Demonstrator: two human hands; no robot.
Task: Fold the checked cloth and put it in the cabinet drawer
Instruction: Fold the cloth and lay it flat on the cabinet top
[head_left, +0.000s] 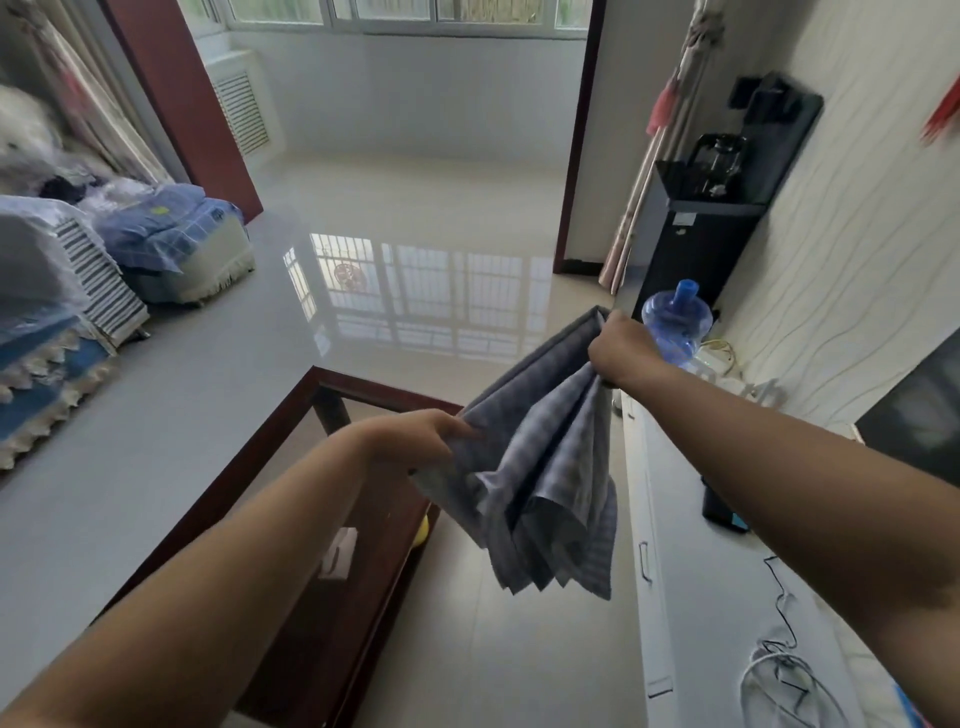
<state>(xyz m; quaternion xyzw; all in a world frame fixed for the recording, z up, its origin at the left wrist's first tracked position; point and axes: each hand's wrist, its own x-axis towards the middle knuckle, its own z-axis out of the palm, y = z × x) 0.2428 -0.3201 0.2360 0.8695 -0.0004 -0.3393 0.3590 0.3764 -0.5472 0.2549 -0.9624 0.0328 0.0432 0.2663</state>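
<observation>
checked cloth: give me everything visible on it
The cloth is thin blue-grey checked fabric, folded into several layers and held in the air above the floor. The right hand grips its far top corner, the left hand pinches the near one. The top edge is stretched between them; loose layers hang down in pleats. Nothing else touches it.

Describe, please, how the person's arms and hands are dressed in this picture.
Both forearms are bare up to the frame's edge, with no sleeve in view. The left hand and the right hand wear no gloves, and no watch, bracelet or ring shows.
</observation>
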